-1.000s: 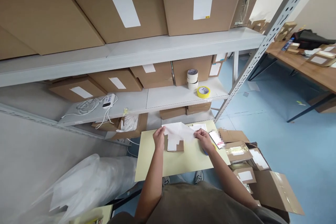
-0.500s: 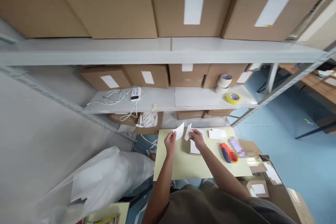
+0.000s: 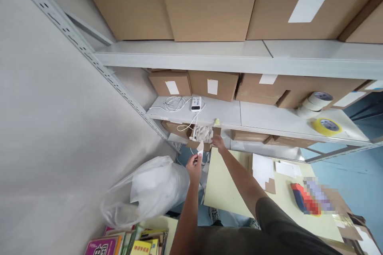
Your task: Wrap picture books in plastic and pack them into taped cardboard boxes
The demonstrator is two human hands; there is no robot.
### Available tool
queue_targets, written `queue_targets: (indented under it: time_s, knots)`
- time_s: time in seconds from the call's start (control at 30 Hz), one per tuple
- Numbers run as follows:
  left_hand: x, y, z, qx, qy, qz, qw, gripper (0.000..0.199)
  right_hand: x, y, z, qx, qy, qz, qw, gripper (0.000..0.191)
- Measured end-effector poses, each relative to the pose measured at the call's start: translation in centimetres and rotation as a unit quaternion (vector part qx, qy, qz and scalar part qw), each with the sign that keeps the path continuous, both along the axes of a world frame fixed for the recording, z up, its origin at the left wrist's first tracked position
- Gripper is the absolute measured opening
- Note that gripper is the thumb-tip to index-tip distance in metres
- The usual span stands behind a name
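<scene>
My left hand [image 3: 194, 166] pinches a small white slip of paper [image 3: 200, 148], bent at its top, just in front of a cardboard box. My right hand [image 3: 218, 142] reaches to the right edge of that open cardboard box [image 3: 217, 131] on the low shelf. Crumpled white paper strips [image 3: 204, 134] fill the box. The right fingertips are too small and partly hidden, so I cannot see whether they grip anything. To the right, white sheets [image 3: 263, 167] lie on the pale yellow tabletop [image 3: 223, 183].
On the shelf above the box sit a white power strip [image 3: 196, 104] with cable, white tape rolls [image 3: 314, 101] and a yellow tape roll [image 3: 326, 126]. A red-and-blue tape dispenser [image 3: 305, 199] rests on the table. At left stand a plastic bag [image 3: 158, 191] and books [image 3: 128, 243].
The view has turned left. My right hand has gone from the table to the box, and the crumpled white piece it held no longer shows. My left hand still holds its slip.
</scene>
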State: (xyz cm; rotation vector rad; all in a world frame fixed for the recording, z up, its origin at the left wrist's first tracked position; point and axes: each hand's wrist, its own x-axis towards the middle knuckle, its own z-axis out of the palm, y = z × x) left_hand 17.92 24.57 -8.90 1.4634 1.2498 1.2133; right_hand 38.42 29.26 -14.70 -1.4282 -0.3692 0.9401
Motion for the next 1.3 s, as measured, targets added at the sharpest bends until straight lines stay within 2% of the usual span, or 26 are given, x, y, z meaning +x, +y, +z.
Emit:
queue_targets:
  time_s: [0.07, 0.13, 0.2, 0.3, 0.4, 0.47, 0.6, 0.67, 0.8, 0.87, 1.0, 1.1, 1.2, 1.3]
  knots:
    - [0.2, -0.3, -0.3, 0.028, 0.032, -0.019, 0.999, 0.041, -0.8, -2.6, 0.0, -0.015, 0.016, -0.026, 0.999, 0.046]
    - [0.9, -0.6, -0.7, 0.059, 0.060, -0.052, 0.995, 0.038, -1.4, -6.5, 0.4, -0.036, 0.030, 0.024, 0.999, 0.050]
    - [2.0, -1.2, -1.2, 0.087, 0.083, -0.103, 0.987, 0.034, -1.8, -11.0, 1.3, -0.026, 0.023, 0.086, 0.996, 0.055]
    - [4.7, -2.6, -2.0, 0.122, 0.106, -0.179, 0.971, 0.027, -1.8, -16.8, 3.5, -0.009, 0.053, 0.100, 0.994, 0.057]
    - [8.1, -5.1, -2.7, 0.139, 0.135, -0.242, 0.951, 0.017, -0.8, -20.7, 5.2, -0.020, 0.062, 0.038, 0.997, 0.055]
    - [10.5, -7.3, -3.1, 0.136, 0.156, -0.285, 0.936, 0.014, 0.6, -22.8, 5.3, -0.035, 0.053, -0.025, 0.998, 0.051]
    - [14.8, -11.9, -3.8, 0.106, 0.150, -0.409, 0.894, 0.039, 4.3, -28.0, 3.8, -0.058, 0.030, -0.156, 0.986, 0.047]
    - [16.8, -13.8, -4.5, 0.027, 0.113, -0.443, 0.889, 0.050, 6.0, -30.8, 2.8, -0.067, 0.036, -0.182, 0.980, 0.047]
    - [20.3, -16.8, -6.4, -0.203, 0.034, -0.401, 0.893, 0.051, 8.5, -35.1, 0.8, -0.080, 0.066, -0.164, 0.981, 0.043]
    - [21.6, -18.2, -7.3, -0.247, 0.027, -0.377, 0.892, 0.048, 9.5, -36.5, -0.5, -0.082, 0.064, -0.151, 0.983, 0.038]
    - [23.2, -20.4, -9.0, -0.238, 0.069, -0.322, 0.914, 0.038, 11.0, -38.1, -3.6, -0.150, 0.009, -0.131, 0.980, 0.028]
    - [23.9, -21.5, -10.1, -0.223, 0.142, -0.288, 0.921, 0.030, 11.7, -38.7, -5.7, -0.217, -0.050, -0.135, 0.965, 0.013]
    - [24.3, -22.2, -11.1, -0.215, 0.232, -0.260, 0.912, 0.026, 11.8, -39.0, -7.5, -0.244, -0.065, -0.139, 0.958, 0.028]
    - [24.6, -22.6, -11.9, -0.200, 0.302, -0.257, 0.896, 0.022, 11.7, -39.2, -8.8, -0.254, -0.062, -0.131, 0.956, 0.028]
